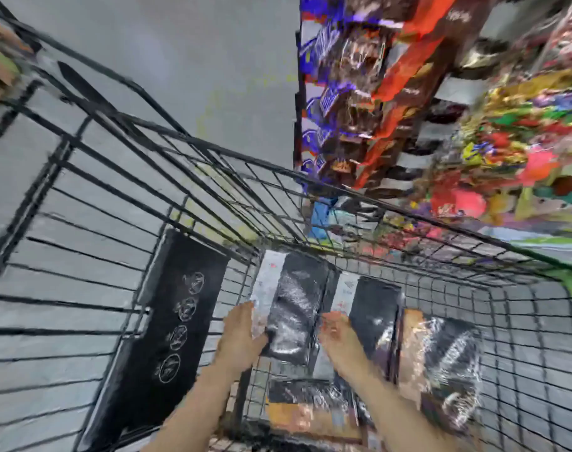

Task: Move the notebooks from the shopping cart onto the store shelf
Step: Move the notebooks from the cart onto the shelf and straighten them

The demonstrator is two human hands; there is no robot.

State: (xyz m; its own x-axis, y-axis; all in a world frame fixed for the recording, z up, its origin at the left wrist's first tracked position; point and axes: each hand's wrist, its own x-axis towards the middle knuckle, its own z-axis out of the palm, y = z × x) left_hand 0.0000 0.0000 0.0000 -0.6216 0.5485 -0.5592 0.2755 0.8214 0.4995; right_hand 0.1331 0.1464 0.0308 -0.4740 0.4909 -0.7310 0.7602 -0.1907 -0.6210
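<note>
The cart [212,151], a black wire basket, fills most of the head view, with grey floor [196,60] showing through and beyond its bars. To the right stands the shelf [408,102], packed with bright, blurred wrapped goods; no notebooks can be made out on it, though blur hides much. A black panel [167,331] with round white symbols leans against the cart's left wall. The notebooks lie in the bottom of the cart, wrapped in shiny film: one dark pack [294,308] in the middle, a second pack [372,314] just beside it to the right, a third pack [441,363] further right with an orange edge, and a near pack [310,406] closest to the person, between the forearms. Both hands reach down at the middle pack. The left hand [242,334] has fairly straight fingers laid against that pack's left edge, the thumb seeming to touch its cover. The right hand [338,331] is at the right edge, fingers loosely spread; whether it touches the pack or only hovers I cannot tell through the blur. Neither hand looks curled round anything. Judging from this, the task is at an early stage: at least four packs are still in the cart, and the step in hand looks like taking up the middle one with both hands before it goes across to the shelf.
</note>
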